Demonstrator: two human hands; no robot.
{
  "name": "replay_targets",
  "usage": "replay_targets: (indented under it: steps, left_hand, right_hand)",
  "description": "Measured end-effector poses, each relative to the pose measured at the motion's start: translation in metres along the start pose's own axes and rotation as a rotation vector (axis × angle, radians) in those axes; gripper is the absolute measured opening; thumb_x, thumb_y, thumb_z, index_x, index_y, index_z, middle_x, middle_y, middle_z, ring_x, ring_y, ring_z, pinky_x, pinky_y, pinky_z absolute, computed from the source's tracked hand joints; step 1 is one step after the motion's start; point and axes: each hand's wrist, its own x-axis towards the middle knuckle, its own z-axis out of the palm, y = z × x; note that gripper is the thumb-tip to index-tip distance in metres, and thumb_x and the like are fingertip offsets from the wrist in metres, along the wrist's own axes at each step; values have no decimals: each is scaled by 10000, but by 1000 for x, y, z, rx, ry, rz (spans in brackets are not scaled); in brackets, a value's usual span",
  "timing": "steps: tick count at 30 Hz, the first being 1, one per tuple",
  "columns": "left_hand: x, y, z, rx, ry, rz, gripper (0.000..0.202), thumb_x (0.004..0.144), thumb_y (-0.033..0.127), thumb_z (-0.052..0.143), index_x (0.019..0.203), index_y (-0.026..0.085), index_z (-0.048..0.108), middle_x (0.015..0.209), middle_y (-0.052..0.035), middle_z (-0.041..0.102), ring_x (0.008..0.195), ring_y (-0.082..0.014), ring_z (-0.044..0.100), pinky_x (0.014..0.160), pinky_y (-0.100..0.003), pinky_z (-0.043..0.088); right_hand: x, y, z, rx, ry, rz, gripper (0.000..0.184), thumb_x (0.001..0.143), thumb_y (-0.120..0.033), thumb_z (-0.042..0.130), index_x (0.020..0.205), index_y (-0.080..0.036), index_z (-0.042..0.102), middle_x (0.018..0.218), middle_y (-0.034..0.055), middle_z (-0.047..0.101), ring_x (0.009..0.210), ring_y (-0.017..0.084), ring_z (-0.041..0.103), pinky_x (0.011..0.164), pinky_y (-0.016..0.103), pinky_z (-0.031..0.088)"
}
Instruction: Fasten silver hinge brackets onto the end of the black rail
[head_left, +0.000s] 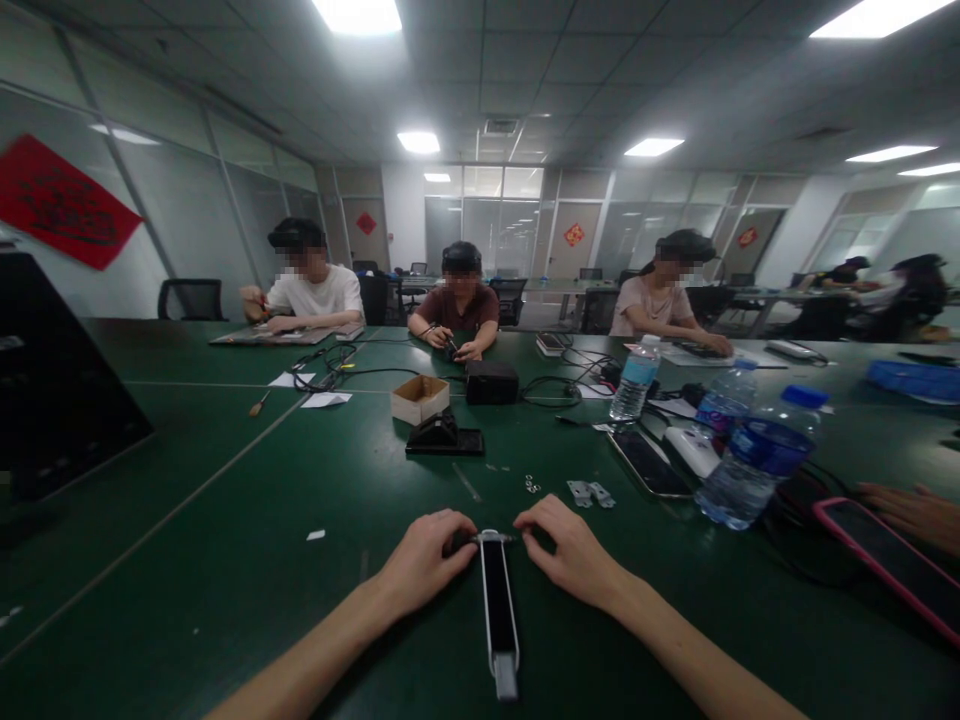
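Observation:
A long narrow black and silver part [499, 605] lies on the green table [225, 560], pointing away from me. My left hand [429, 560] is curled at its far end on the left side, fingers closed on that end. My right hand [564, 545] pinches the same far end from the right, at a thin metal pin. Small metal brackets [590, 493] and a few screws [532, 485] lie just beyond my hands.
A black stand [444, 436], a cardboard box [419, 397] and a black box [491, 382] sit mid-table. Water bottles [754, 460], phones [649, 462] and cables crowd the right. Another person's hand [915, 512] rests at right. Three people work at the far side.

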Motion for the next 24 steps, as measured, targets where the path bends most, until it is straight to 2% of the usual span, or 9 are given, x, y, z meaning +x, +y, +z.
replay_targets:
  steps: [7, 24]
  left_hand:
    - [1, 2, 0, 32, -1, -8, 167, 868, 254, 542, 983, 188, 643, 830, -5, 620, 714, -156, 556, 673, -256, 436]
    - [0, 4, -2, 8, -5, -4, 164, 874, 237, 550, 984, 175, 654, 863, -12, 631, 706, -154, 553, 686, -260, 436]
  right_hand:
    - [0, -3, -1, -8, 29, -84, 183, 825, -92, 511, 940, -185, 618, 904, 53, 641, 872, 184, 577, 758, 312, 501]
    - [-1, 1, 1, 61, -58, -44, 169, 879, -156, 520, 1004, -197, 625, 963, 44, 624, 894, 180, 560, 776, 310, 490]
